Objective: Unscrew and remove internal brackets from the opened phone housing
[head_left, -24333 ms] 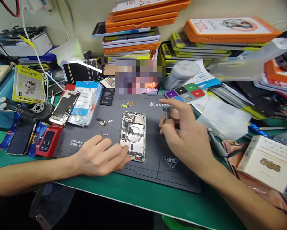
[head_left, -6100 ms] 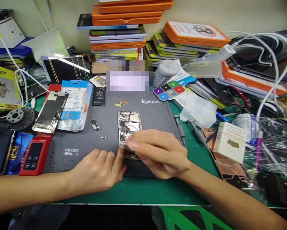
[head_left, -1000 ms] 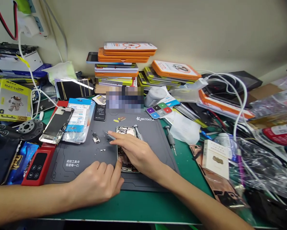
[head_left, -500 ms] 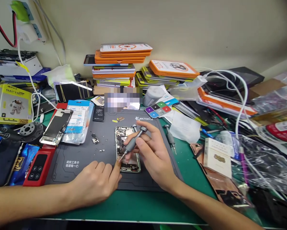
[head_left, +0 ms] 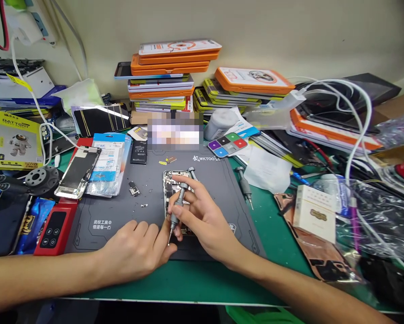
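Observation:
My right hand (head_left: 202, 216) grips a grey screwdriver (head_left: 179, 209) between thumb and fingers, its cap under the forefinger. The screwdriver's tip points down at the fingers of my left hand (head_left: 137, 247), by the lower left of an opened phone (head_left: 168, 185). My left hand is curled, palm down, on the dark mat's front part; whether it pinches anything is too small to tell. The phone's inside shows at its top, while my right hand covers most of the rest. Another screwdriver's grey end (head_left: 191, 172) shows beside the phone's top.
Small metal parts (head_left: 133, 189) lie on the grey mat (head_left: 120, 211) left of the phone, a black battery (head_left: 138, 152) behind them. A detached screen (head_left: 78, 173) rests at the left. Right of the mat are another screwdriver (head_left: 244, 186) and a white box (head_left: 315, 213).
The screwdriver has tilted more upright, and its tip is lower, nearer my left fingertips. My right hand has shifted slightly left over the phone. The camera view has also shifted.

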{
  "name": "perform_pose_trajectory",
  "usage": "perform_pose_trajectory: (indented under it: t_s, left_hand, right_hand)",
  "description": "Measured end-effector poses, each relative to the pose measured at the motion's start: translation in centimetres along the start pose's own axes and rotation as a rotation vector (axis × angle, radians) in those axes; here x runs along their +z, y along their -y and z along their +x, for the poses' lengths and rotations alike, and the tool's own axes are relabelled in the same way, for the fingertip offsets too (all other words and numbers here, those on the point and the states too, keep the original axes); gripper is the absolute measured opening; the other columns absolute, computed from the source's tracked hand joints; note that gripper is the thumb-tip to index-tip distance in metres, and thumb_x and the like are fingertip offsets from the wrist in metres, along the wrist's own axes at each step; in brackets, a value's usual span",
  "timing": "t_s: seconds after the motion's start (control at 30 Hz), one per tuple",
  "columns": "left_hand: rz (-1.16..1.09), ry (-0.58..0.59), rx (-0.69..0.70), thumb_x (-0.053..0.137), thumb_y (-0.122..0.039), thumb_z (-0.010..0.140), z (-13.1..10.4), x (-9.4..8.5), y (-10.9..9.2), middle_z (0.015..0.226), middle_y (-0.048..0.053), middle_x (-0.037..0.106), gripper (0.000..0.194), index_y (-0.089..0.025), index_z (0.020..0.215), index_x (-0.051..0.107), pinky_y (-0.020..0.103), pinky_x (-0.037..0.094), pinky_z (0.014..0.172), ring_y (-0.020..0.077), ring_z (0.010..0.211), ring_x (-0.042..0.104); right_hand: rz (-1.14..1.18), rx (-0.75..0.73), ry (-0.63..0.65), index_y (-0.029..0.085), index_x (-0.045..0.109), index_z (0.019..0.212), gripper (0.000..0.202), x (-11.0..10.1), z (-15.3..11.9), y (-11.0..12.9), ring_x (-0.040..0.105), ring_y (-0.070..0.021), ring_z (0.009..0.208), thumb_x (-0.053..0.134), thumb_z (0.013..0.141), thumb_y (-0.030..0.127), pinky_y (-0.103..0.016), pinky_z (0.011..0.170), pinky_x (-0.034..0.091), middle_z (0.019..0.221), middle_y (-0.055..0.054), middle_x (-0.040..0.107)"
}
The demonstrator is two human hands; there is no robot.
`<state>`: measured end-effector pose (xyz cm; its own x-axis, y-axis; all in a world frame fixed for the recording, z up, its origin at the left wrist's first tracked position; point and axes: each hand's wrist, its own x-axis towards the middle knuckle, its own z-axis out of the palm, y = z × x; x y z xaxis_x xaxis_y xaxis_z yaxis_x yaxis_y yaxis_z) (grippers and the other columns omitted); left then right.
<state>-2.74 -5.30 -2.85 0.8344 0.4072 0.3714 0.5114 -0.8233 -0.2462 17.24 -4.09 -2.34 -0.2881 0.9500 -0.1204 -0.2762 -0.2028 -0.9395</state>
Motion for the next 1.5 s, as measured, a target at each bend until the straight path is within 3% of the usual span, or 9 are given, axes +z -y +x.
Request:
perform_pose_trajectory:
  t_s: [0.3, 0.7, 1.3, 1.5]
  left_hand:
    - [-0.002, -0.002, 0.017, 0.05, -0.028, 0.102, 0.26, -0.3, 0.22, 0.062, -0.003, 0.049, 0.02, -0.017, 0.087, 0.055, 0.036, 0.023, 0.053, 0.0166, 0.052, 0.046]
    - [-0.001, 0.022, 0.028, 0.051, -0.031, 0.103, 0.34, -0.34, 0.14, 0.064, -0.003, 0.05, 0.026, -0.008, 0.108, 0.063, 0.035, 0.027, 0.053, 0.016, 0.054, 0.047]
    - [0.003, 0.006, 0.036, 0.05, -0.029, 0.101, 0.57, -0.5, 0.34, 0.063, -0.003, 0.049, 0.028, -0.006, 0.109, 0.064, 0.034, 0.026, 0.052, 0.015, 0.053, 0.047]
    - [-0.004, 0.007, 0.035, 0.052, -0.031, 0.101, 0.58, -0.66, 0.31, 0.062, -0.003, 0.049, 0.024, -0.01, 0.101, 0.063, 0.034, 0.026, 0.052, 0.015, 0.053, 0.047]
  right_hand:
    - [-0.068, -0.01, 0.003, 0.038, 0.041, 0.144, 0.047, -0.16, -0.38, 0.05, 0.063, -0.0067, 0.059, 0.061, 0.101, 0.035, -0.025, 0.056, 0.058, 0.099, 0.002, 0.058]
    - [-0.091, -0.004, -0.022, 0.04, 0.045, 0.14, 0.045, -0.24, -0.66, 0.46, 0.063, -0.0114, 0.06, 0.063, 0.1, 0.037, -0.032, 0.055, 0.059, 0.1, 0.0, 0.06]
    - [-0.069, -0.009, -0.046, 0.04, 0.045, 0.139, 0.045, -0.08, -0.7, 0.77, 0.061, -0.0116, 0.057, 0.065, 0.099, 0.04, -0.035, 0.055, 0.06, 0.097, 0.0, 0.061]
    - [-0.072, -0.014, -0.035, 0.04, 0.046, 0.139, 0.045, -0.15, -0.67, 0.62, 0.061, -0.0125, 0.06, 0.065, 0.098, 0.04, -0.034, 0.056, 0.06, 0.098, -0.001, 0.061]
